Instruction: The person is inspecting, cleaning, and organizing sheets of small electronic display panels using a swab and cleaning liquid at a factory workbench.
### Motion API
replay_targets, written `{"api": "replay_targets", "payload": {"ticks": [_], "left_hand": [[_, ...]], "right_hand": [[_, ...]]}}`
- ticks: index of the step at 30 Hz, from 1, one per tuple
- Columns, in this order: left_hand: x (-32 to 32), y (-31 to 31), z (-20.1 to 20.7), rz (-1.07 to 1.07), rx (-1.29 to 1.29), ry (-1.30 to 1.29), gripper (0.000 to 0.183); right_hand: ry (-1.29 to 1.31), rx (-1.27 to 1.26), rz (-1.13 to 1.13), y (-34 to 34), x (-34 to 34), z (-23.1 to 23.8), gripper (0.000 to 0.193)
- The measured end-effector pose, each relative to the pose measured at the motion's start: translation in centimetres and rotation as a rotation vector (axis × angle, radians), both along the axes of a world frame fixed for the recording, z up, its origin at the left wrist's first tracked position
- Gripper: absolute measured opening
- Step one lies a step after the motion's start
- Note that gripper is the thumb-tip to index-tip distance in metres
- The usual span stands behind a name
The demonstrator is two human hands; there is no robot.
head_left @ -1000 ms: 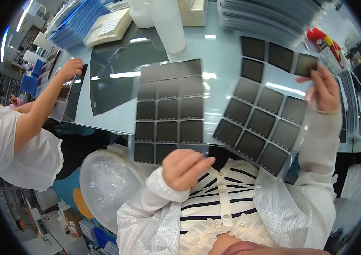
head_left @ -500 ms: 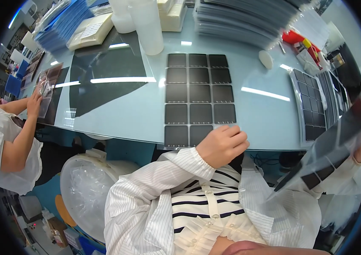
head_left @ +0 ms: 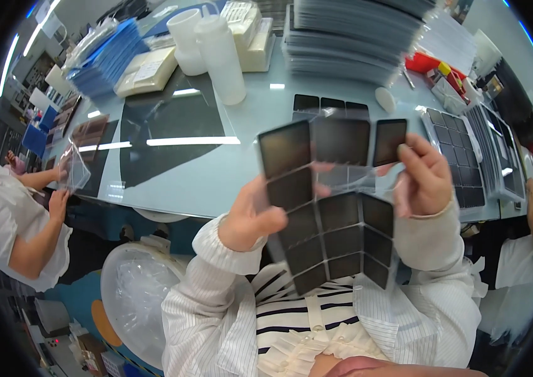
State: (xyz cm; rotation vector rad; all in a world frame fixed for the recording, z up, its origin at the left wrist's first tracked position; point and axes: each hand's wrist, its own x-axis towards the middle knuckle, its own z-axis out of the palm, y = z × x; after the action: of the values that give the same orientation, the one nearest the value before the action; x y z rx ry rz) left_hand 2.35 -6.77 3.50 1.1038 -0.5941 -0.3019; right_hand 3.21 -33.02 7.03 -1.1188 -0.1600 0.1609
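A clear, flexible sheet carrying a grid of dark rectangular panels [head_left: 340, 212] is held up between my two hands, over the table's front edge. My left hand [head_left: 245, 217] grips its left side, thumb in front and some fingers visible through a see-through part. At the upper right corner, my right hand [head_left: 428, 179] pinches the sheet beside a dark panel [head_left: 389, 143]; whether that panel is joined to the rest, I cannot tell. Behind the held sheet, another panel sheet [head_left: 307, 103] lies on the glossy table [head_left: 241, 135], mostly covered from view.
Tall stacked sheets [head_left: 354, 44] stand at the back. White plastic bottles [head_left: 221, 66] and wrapped cream packs [head_left: 147, 70] are left of them. More panel sheets [head_left: 458, 151] lie right. A white bin [head_left: 112, 295] stands below left. A co-worker [head_left: 24, 220] handles clear film at the left.
The panel sheet in my right hand has swung in from the far right to in front of me. My left hand has risen leftward and taken hold of it.
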Motion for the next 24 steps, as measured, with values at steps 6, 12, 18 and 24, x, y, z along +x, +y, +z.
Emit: {"api": "replay_targets", "payload": {"ticks": [6, 12, 18, 24], "left_hand": [[-0.7, 3.4, 0.3, 0.066, 0.069, 0.158, 0.046], [-2.0, 4.1, 3.3, -0.053, 0.054, 0.138, 0.048], [-4.3, 3.6, 5.0, -0.146, 0.032, 0.187, 0.064], [-3.6, 1.2, 7.6, -0.353, 0.392, 0.304, 0.085]], "right_hand": [[-0.103, -0.388, -0.032, 1.6, -0.2, 0.6, 0.045], [-1.134, -1.047, -0.542, 1.0, -0.2, 0.5, 0.062], [-1.261, -0.958, -0.379, 1.7, -2.6, 0.1, 0.065], [-1.322, -0.787, -0.335, 0.6, -3.4, -1.4, 0.073]]}}
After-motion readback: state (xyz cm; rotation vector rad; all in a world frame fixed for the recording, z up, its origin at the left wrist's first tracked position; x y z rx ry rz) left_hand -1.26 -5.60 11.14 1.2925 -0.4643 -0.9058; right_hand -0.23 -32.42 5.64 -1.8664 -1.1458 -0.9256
